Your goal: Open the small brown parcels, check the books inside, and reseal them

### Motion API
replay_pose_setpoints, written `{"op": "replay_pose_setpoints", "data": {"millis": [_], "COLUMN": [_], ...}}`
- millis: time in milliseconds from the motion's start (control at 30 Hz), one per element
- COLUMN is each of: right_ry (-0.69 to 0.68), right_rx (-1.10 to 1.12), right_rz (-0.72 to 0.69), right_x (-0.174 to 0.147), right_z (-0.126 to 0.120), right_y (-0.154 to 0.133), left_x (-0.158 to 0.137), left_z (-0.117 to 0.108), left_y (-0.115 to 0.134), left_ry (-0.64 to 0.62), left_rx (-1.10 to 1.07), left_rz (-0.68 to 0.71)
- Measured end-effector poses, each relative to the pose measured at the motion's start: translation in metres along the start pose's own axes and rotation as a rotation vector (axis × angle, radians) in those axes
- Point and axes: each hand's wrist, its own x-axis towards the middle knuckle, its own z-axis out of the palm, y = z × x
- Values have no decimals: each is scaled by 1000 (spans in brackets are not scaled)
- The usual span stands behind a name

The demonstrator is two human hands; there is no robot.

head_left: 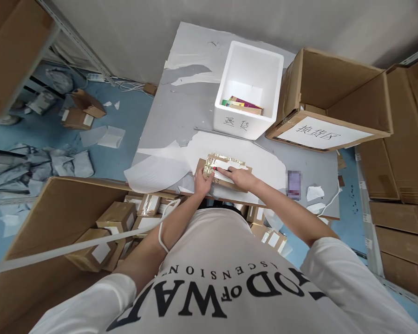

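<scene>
A small brown cardboard box (232, 183) lies at the table's front edge, with shiny tape and a white label on its upper side. My left hand (202, 182) is closed round the box's left end. Across the label and the right part of the box lies my right hand (242, 177), its index finger reaching left and its other fingers bent against the cardboard. Between the fingertips of both hands shows a small red and dark spot, too small to name. White sheet paper (264, 160) lies under the box.
A white foam box (249, 123) with colourful packets stands behind the hands. Beside it is a large open carton (329, 134) with a handwritten sign. A blurred phone-like item (294, 184) lies right. Below left, a big carton (76, 190) holds several parcels; a white cord (135, 232) crosses it.
</scene>
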Motion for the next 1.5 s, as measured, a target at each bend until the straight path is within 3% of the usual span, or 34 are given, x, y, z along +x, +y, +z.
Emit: {"op": "replay_pose_setpoints", "data": {"millis": [200, 367, 533, 767, 867, 933, 1033, 1133, 1300, 1500], "right_ry": [-90, -126, -85, -81, 23, 167, 342, 354, 349, 435], "right_rx": [-62, -44, 57, 28, 78, 125, 195, 343, 485, 495], "right_rz": [108, 185, 281, 328, 326, 412, 663, 871, 961, 1018], "right_x": [-19, -77, -131, -146, -164, -171, -158, -118, -64, -50], "right_z": [-1, 0, 18, 16, 9, 15, 47, 98, 167, 189], "right_y": [5, 31, 57, 49, 57, 70, 90, 101, 100, 97], "left_x": [-2, -6, -7, -6, -6, -5, -4, -4, -1, 3], "left_z": [0, 6, 10, 6, 5, 5, 6, 4, -3, -7], "left_y": [6, 9, 11, 15, 14, 12, 11, 10, 6, -4], "left_ry": [22, 53, 76, 52, 40, 48, 71, 50, -12, -80], "left_rx": [73, 108, 125, 195, 185, 157, 111, 80, 66, 38], "left_rz": [-19, -27, 14, 22, 41, 52, 53, 46, 13, -3]}}
